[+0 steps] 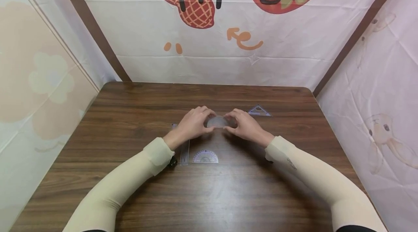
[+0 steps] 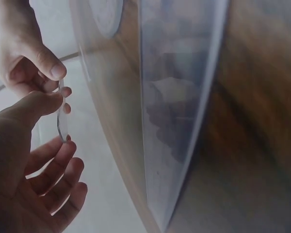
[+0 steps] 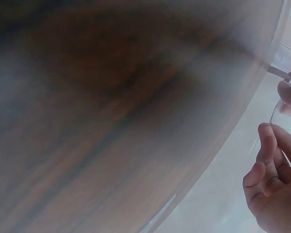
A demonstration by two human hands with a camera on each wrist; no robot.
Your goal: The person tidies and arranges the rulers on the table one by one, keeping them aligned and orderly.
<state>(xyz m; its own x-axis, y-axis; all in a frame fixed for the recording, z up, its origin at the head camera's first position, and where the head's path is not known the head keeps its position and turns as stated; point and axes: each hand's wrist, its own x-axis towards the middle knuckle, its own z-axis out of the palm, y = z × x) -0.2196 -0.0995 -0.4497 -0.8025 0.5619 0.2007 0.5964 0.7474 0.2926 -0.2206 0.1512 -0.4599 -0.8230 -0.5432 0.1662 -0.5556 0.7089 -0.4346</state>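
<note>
Backdrop: behind the table, head view, you face a white cloth (image 1: 140, 36) printed with red shapes and black characters.
Tabletop: your dark wood-grain table (image 1: 248, 192) has rounded far corners.
Left hand: your left hand (image 1: 196, 121) pinches one end of the clear plate (image 1: 217, 121), thumb on the near side, fingers on the far side.
Right hand: your right hand (image 1: 245, 125) pinches the opposite end likewise.
Clear plate: it is between your hands, above the table; its outline is partly hidden by your fingers.
Ruler: your clear ruler (image 1: 184, 156) lies under your left wrist, which covers its middle.
Protractor: this one (image 1: 205, 157) lies flat, right of the ruler, nearer you than the plate.
Set square: your triangle (image 1: 263, 112) lies beyond your right hand.
Left wrist view: you see the plate nearly edge-on, a thin curved strip between thumb and fingertips; your outer left fingers are bent and slightly fanned. Ruler fills the foreground.
Right wrist view: your bent fingers touch the plate's edge; the upper fingertips are cropped, so you cannot tell whose they are.
</note>
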